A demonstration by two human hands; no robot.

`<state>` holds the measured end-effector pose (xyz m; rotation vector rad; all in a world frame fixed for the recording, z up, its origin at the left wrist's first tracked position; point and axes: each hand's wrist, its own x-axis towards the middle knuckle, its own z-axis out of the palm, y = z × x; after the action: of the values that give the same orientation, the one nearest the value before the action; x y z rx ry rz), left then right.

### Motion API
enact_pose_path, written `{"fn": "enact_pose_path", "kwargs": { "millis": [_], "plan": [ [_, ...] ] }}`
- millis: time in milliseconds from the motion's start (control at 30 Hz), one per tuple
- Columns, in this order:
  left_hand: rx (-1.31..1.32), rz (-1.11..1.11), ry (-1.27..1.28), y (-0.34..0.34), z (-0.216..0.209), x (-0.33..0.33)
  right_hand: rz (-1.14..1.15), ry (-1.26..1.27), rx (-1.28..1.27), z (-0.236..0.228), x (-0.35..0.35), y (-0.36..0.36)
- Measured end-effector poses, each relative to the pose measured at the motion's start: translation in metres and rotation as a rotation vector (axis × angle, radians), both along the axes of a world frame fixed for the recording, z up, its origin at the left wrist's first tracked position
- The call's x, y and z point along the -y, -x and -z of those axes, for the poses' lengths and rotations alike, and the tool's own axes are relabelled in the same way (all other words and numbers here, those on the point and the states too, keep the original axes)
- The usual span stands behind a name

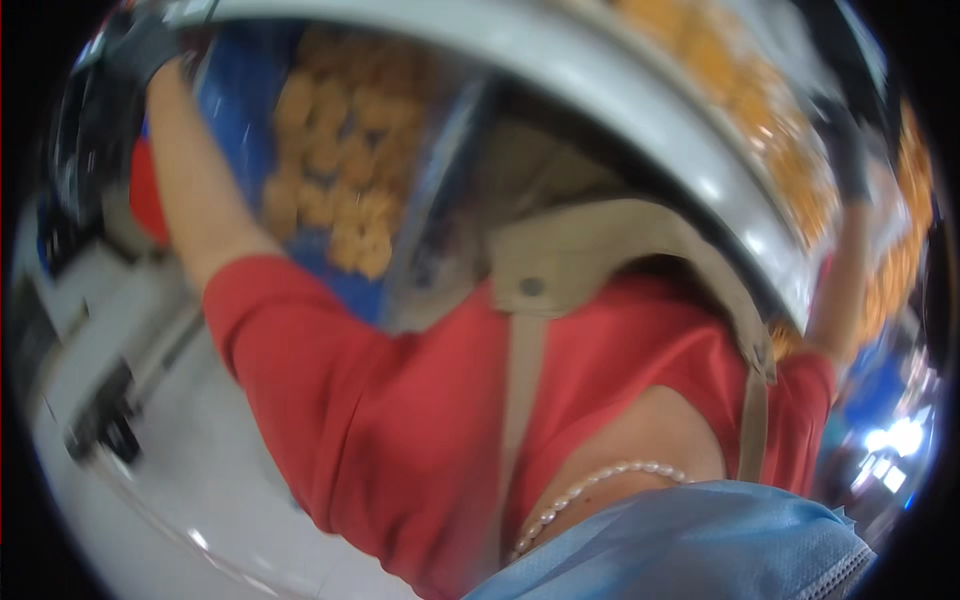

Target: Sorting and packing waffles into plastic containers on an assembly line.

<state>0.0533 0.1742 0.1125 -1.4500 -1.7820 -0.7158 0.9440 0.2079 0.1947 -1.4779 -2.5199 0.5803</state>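
1. Tray (640,110): large, pale grey, with a rounded rim, seen from below and held overhead. It arcs from the left hand across to the right hand, spanning the whole gap between them. The view is blurred by motion.

2. Left hand (140,40): in a dark glove, raised at the upper left, pressed against the tray's rim. Whether the fingers wrap the rim cannot be told through the blur. The bare forearm runs down from it to a red short sleeve (270,320).

3. Right hand (850,150): also in a dark glove, raised at the far right against the tray's other edge. The grip itself is too smeared to read. The 2 hands are well apart, 1 at each end of the tray.

4. Golden-brown round pieces (340,170): many, in rows on a blue surface, just inside the left forearm. More of the same (720,60) lie on the tray near the right hand.

5. Beige apron (590,260): bib and straps over the red shirt, between the arms and below the tray.

6. Pearl necklace (590,485) and pale blue face mask (700,545): lowest of all, nearest the camera.
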Motion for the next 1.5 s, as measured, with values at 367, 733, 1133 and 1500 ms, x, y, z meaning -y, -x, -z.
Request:
{"fn": "enact_pose_path", "kwargs": {
  "millis": [367, 733, 1133, 1500],
  "plan": [
    [0.981, -0.340, 0.912, -0.101, 0.126, 0.400, 0.079, -0.069, 0.301, 0.004, 0.011, 0.046],
    [0.786, 0.171, 0.911, -0.218, 0.130, 0.354, 0.114, -0.378, 0.281, -0.063, 0.051, 0.070],
    [0.795, 0.293, 1.361, -0.227, 0.090, 0.425, 0.334, -0.101, -0.224, -0.120, 0.142, 0.152],
    [0.777, 0.391, 1.753, -0.200, 0.122, 0.369, 0.327, -0.001, 0.360, -0.084, 0.076, 0.142]
  ]
}}
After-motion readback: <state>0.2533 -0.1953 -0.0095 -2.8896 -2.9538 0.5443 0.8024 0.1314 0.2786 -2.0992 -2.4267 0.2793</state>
